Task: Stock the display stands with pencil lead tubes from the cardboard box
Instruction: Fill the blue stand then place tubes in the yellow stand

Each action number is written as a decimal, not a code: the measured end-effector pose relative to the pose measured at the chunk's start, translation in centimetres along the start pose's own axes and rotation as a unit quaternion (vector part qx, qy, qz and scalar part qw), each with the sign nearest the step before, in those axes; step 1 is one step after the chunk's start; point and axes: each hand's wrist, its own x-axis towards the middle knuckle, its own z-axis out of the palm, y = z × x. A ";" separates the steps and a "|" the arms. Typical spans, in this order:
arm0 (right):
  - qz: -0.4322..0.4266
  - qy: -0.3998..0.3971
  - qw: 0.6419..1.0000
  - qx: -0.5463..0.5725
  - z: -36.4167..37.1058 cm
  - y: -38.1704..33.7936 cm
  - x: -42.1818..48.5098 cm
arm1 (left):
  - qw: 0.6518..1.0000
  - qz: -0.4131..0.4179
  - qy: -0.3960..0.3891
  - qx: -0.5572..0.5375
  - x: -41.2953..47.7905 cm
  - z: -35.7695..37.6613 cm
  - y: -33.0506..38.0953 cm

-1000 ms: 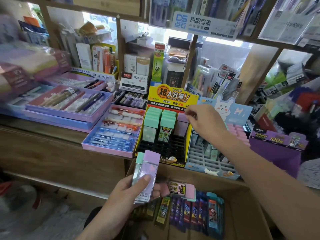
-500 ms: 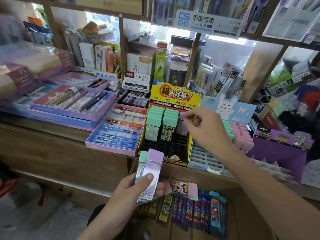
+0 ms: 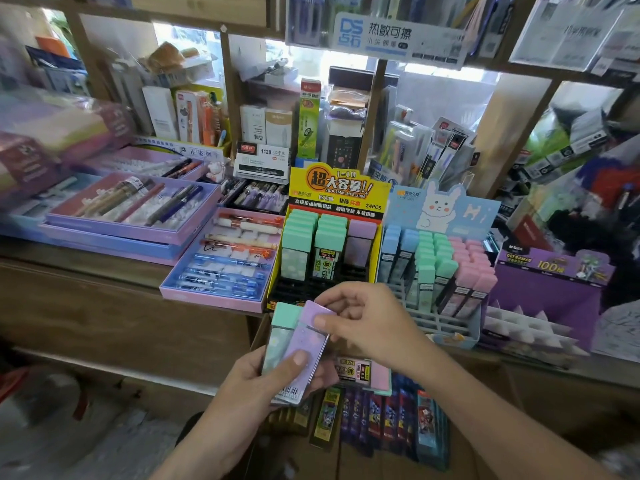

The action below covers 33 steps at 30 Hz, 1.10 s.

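Now, right hand (image 3: 367, 320): its fingers (image 3: 323, 321) are curled and pinch the cap end of the purple tube (image 3: 308, 344), thumb on the front face.
Left hand (image 3: 249, 386): grips two tubes side by side from below, thumb pressed flat on the purple one and the other fingers wrapped behind.
Purple tube: tilted, cap up, barcode end down in the left palm; held by both hands at once, above the box.
Green tube (image 3: 280, 330): just beside the purple one and touching it, held by the left hand alone.
Handling: judged light, stiff and smooth; hard plastic that will likely slide out of a loose pinch, with a cap that may pull off.
Where to hold: by the flat sides just under the cap rather than the cap alone.
Yellow stand (image 3: 337, 192): on the surface (image 3: 104, 268) straight ahead; green tubes (image 3: 299, 233) fill two columns, purple tubes (image 3: 362, 230) start the third, and the front slots of its black grid are open.
Blue stand (image 3: 446, 209): touching the yellow one on the right, rows of blue, green and pink tubes.
Cardboard box (image 3: 377, 467): below the hands, more packets (image 3: 391, 414) standing in a row inside.
Step in hand: probably lifting the purple tube out of the left grip for the purple column.
Risk: dragging the green tube out with it.
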 end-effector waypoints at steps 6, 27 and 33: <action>-0.008 0.048 0.999 0.010 -2.7 -0.7 0.3 | 1.000 -0.026 0.008 0.001 0.1 -0.2 -0.2; -0.092 0.207 0.940 -0.256 -8.4 -1.8 6.4 | 0.999 -0.003 0.045 0.014 0.0 -0.3 -0.4; -0.101 0.182 0.939 -0.274 -8.5 -1.8 6.3 | 0.999 -0.010 0.033 0.021 0.3 -0.8 -0.7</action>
